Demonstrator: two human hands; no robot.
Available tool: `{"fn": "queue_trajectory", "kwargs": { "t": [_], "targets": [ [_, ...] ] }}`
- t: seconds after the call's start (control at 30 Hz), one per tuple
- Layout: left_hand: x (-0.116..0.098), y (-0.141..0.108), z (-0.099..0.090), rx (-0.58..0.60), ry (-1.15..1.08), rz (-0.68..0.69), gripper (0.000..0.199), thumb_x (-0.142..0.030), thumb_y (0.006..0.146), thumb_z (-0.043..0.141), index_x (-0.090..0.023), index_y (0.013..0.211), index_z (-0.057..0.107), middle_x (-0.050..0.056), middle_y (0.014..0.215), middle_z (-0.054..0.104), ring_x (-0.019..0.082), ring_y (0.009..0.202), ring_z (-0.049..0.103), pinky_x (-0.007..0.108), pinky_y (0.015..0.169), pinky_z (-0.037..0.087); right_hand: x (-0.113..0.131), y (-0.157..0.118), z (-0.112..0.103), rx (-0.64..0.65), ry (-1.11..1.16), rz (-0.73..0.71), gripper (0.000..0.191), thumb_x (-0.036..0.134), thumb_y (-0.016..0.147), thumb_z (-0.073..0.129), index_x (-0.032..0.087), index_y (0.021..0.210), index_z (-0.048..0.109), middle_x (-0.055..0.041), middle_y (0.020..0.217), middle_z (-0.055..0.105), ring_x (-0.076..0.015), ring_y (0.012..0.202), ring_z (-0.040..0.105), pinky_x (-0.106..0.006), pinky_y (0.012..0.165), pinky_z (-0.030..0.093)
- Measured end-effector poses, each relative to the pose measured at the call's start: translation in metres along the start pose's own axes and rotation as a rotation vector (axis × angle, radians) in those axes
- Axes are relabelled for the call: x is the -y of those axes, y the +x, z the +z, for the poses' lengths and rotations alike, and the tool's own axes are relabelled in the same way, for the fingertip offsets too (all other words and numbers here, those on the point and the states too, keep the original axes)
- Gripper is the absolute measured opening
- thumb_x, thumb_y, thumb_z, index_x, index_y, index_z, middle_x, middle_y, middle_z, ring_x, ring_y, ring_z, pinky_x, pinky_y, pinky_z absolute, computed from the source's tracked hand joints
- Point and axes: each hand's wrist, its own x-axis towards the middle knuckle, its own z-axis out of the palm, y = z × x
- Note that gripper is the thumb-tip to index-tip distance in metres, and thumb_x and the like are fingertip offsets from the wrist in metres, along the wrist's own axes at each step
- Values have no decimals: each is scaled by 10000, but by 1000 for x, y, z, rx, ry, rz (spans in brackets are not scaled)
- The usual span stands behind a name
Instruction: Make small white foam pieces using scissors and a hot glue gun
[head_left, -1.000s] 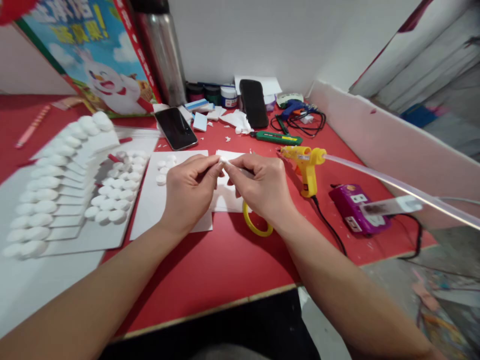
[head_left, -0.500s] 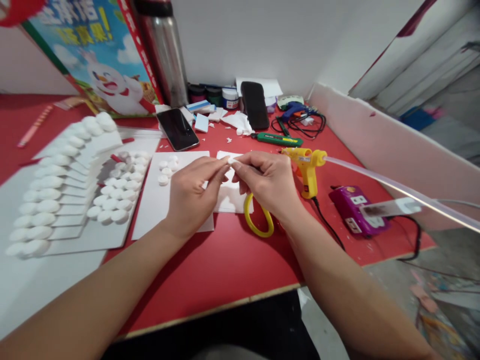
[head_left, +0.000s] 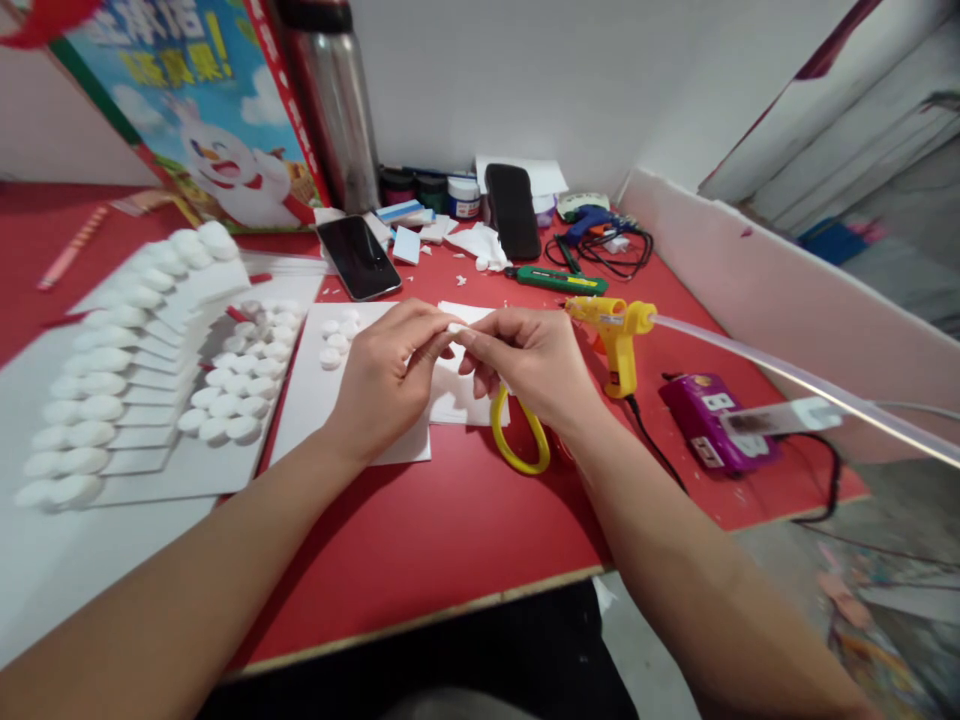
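Observation:
Between the fingertips of both hands is a small white piece [head_left: 455,328]. My left hand [head_left: 394,375] pinches it from the left, above a white board [head_left: 300,400] that bears several white discs [head_left: 330,357]. My right hand [head_left: 529,360] pinches it from the right, over white paper sheets [head_left: 457,395]. Just below my right hand lies a yellow scissor handle [head_left: 541,455]; the blades are hidden. To the right of that hand stands a yellow glue gun [head_left: 619,350] with a long clear stick.
At the left, many white discs [head_left: 97,408] lie in rows on stacked cards. Behind are a phone [head_left: 360,258], a dark phone [head_left: 513,212], a steel bottle [head_left: 337,110] and a green cutter [head_left: 559,279]. A purple box [head_left: 709,420] sits at the right.
The white piece and the fingertips holding it have shifted slightly left and down, and the piece looks turned. The whole view has moved a little.

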Motion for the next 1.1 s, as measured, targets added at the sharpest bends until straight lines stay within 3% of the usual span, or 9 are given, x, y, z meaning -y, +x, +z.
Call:
{"fn": "queue_trajectory", "kwargs": {
  "t": [0.13, 0.27, 0.43, 0.57, 0.7, 0.87, 0.97, 1.1],
  "targets": [
    [-1, -1, 2, -14, 36, -102, 166, -225, 1029, 561, -179, 950, 700, 40, 877, 708, 177, 835, 650, 312, 802, 500, -3, 0, 0, -13, -144, -97, 362, 480, 903, 725, 159, 741, 682, -10, 637, 675, -104, 474, 596, -237, 492, 465],
    [-2, -1, 5, 3, 9, -219, 157, -220, 1021, 562, -186, 916, 674, 25, 830, 708, 175, 778, 657, 317, 770, 485, -6, -1, 1, -23, -413, -202, 277, 327, 967, 633, 168, 743, 671, 6, 607, 623, -102, 530, 541, -246, 544, 395],
    [-2, -3, 9, -36, -10, -253, 151, -229, 999, 594, -187, 878, 673, 18, 760, 695, 177, 729, 651, 325, 752, 483, -13, -3, 6, -154, -739, -403, 235, 237, 934, 584, 170, 714, 634, -3, 618, 584, -120, 582, 471, -291, 598, 325],
    [-1, -5, 12, -45, -26, -240, 151, -238, 997, 591, -192, 879, 673, 15, 756, 670, 170, 696, 640, 322, 724, 482, -17, -3, 7, -142, -794, -432, 251, 241, 937, 563, 183, 696, 604, -14, 628, 595, -131, 590, 466, -304, 608, 322],
    [0, -3, 11, -46, -12, -178, 147, -225, 1004, 557, -196, 912, 667, 20, 795, 645, 169, 703, 615, 323, 721, 485, -9, -3, 6, -104, -531, -272, 254, 306, 946, 614, 185, 726, 649, -23, 636, 642, -134, 569, 541, -289, 586, 397],
    [3, 0, 4, -35, 84, -45, 153, -225, 1022, 526, -207, 945, 657, 47, 887, 658, 199, 840, 606, 334, 783, 483, 3, 3, 0, 116, 271, 263, 451, 563, 986, 565, 168, 787, 653, -83, 730, 724, -171, 586, 669, -301, 573, 572],
    [4, 1, 2, -16, 104, -1, 156, -224, 1029, 515, -201, 986, 664, 58, 935, 667, 201, 879, 618, 332, 813, 490, 5, 7, -2, 193, 503, 446, 393, 463, 1038, 503, 145, 879, 672, -95, 758, 731, -162, 587, 652, -303, 585, 583],
    [4, 1, 2, -39, 93, -20, 160, -218, 1026, 524, -196, 984, 676, 57, 941, 667, 197, 889, 634, 328, 827, 499, 2, 7, -3, 199, 580, 437, 237, 265, 1016, 548, 132, 860, 667, -23, 713, 635, -86, 514, 477, -231, 499, 453]
  ]
}}
